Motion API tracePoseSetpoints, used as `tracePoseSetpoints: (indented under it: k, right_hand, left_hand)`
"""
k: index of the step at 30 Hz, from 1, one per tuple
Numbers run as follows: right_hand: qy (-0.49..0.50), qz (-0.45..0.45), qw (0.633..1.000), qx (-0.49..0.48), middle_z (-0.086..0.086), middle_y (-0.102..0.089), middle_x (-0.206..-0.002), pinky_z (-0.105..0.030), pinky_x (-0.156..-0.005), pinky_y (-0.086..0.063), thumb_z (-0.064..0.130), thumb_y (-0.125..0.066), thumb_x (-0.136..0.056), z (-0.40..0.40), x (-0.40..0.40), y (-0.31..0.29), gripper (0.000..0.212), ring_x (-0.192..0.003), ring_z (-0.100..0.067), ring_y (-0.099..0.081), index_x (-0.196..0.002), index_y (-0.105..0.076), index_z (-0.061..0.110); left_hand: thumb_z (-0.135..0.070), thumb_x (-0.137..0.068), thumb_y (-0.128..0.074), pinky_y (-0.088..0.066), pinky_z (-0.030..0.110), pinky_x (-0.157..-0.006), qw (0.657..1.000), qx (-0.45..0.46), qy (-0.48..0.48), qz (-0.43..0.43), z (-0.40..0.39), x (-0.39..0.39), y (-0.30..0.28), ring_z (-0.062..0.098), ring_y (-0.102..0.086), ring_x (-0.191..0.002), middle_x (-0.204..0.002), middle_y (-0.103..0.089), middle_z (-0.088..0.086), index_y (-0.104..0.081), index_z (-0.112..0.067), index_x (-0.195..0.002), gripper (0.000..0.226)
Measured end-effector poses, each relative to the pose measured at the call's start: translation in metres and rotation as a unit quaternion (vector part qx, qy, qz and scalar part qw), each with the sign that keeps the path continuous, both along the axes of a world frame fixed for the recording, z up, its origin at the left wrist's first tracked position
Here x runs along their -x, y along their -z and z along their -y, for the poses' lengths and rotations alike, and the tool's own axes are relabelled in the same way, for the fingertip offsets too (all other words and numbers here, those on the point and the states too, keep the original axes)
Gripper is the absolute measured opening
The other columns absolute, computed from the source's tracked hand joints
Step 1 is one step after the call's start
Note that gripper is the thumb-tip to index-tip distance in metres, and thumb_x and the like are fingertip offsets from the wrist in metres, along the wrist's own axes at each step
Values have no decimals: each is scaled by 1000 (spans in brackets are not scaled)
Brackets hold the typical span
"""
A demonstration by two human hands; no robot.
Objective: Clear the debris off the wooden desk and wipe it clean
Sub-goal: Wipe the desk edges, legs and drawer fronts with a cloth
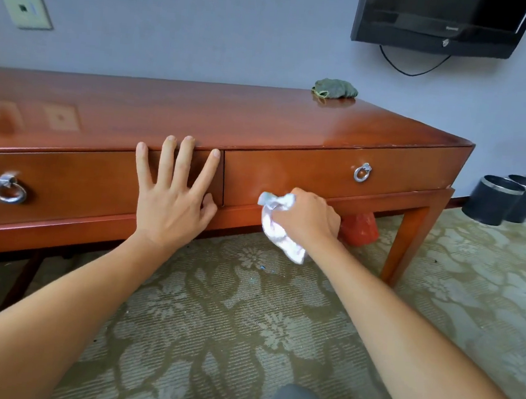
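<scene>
While left hand [172,197] lies flat, fingers spread, on glossy wooden desk [262,119], right hand [309,217] clutches crumpled white cloth [279,229].

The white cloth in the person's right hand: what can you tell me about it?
The white cloth looks like thin, soft fabric, crumpled into a loose wad. The right hand grips its middle, so one bunched end sticks out above the fist and a longer tail hangs below. It is held against the lower front of the wooden desk's right drawer, left of the ring handle. Nothing else touches it.
</scene>
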State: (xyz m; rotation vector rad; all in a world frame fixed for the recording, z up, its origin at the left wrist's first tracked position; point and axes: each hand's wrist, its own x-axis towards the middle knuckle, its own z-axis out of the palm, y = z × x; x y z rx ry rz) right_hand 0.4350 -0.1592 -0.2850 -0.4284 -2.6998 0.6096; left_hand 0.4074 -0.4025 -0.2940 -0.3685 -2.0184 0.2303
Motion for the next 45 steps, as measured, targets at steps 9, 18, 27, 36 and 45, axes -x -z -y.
tracePoseSetpoints:
  k: [9, 18, 27, 36, 45]
  right_hand:
    - [51, -322, 932, 161, -9, -54, -120, -40, -83, -48, 41, -67, -92, 3, 14, -13, 34, -108, -36, -58, -119, -61, 22]
    - [62, -292, 950, 86, -7, -51, -125, -38, -77, -40, 27, -64, -91, -4, 25, -4, 35, -117, -35, -51, -126, -62, 29]
    - [-132, -279, 946, -96, -7, -54, -120, -41, -72, -51, 19, -73, -79, 3, 18, 15, 51, -110, -33, -53, -127, -62, 30]
    - [-177, -294, 930, -134, -10, -54, -114, -39, -66, -49, 13, -79, -75, 25, 14, 19, 49, -102, -34, -52, -121, -66, 20]
    - [68, -254, 965, 24, -11, -50, -132, -43, -81, -50, 26, -64, -95, -53, 23, 20, 38, -119, -35, -50, -131, -56, 18]
  left_hand:
    - [-27, -85, -57, -11, 67, -123, 994, 50, 50, 82, -13, -16, -23, 44, -24, -153, -166, -28, 22, -40, -16, -158, 76]
    - [-22, -82, -51, -18, 62, -124, 991, -23, 103, 87, -12, -24, -30, 36, -39, -149, -159, -45, 14, -55, -7, -146, 66]
    - [-30, -83, -50, -19, 61, -124, 992, 8, 68, 106, -14, -29, -37, 36, -37, -149, -161, -43, 14, -54, -15, -148, 67]
    - [-29, -85, -48, -16, 62, -124, 992, 21, 48, 112, -14, -27, -34, 36, -32, -151, -163, -39, 14, -51, -20, -152, 67]
    - [-34, -81, -49, -8, 65, -125, 992, 50, 15, 115, -22, -29, -29, 45, -21, -153, -165, -27, 24, -41, -11, -156, 78]
